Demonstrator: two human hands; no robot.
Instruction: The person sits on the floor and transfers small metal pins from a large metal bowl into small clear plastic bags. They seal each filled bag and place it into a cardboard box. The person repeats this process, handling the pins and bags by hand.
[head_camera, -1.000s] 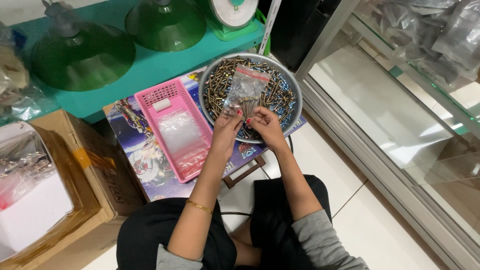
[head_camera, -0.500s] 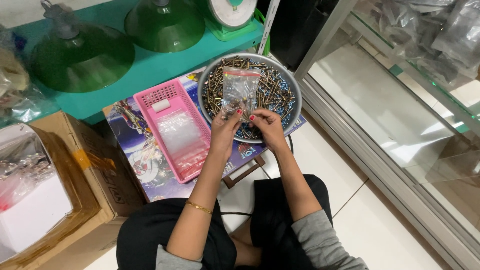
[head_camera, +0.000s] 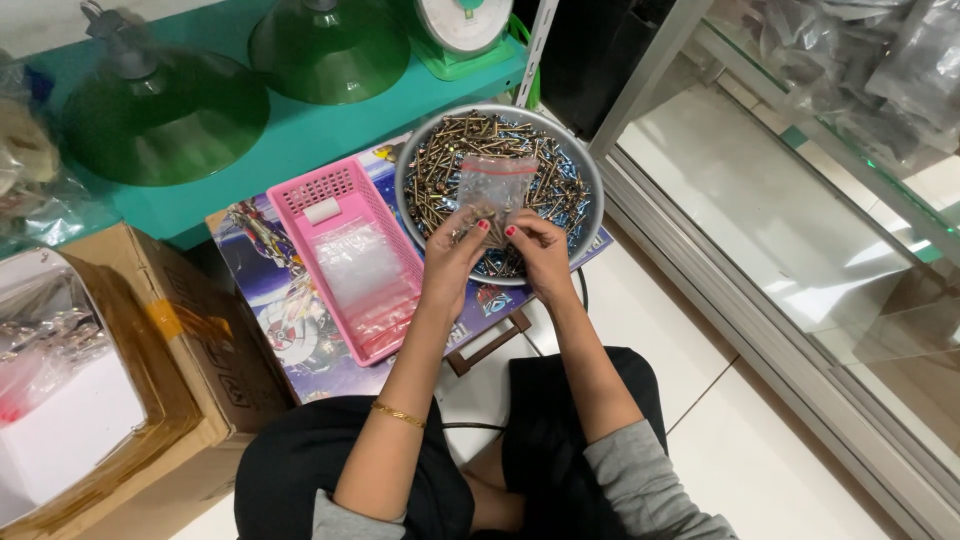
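The person wears grey sleeves pushed up to the elbows, black trousers, a thin gold bracelet (head_camera: 398, 414) on the left forearm, and red polish on the fingernails.

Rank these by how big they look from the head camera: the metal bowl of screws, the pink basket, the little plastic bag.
1. Metal bowl of screws and pink basket: too close to call.
2. Small plastic bag, held by both hands.

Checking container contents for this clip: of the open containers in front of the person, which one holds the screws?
The round metal bowl, under both hands, is heaped with screws. The pink basket beside it holds only clear plastic bags, and the cardboard box holds none visible.
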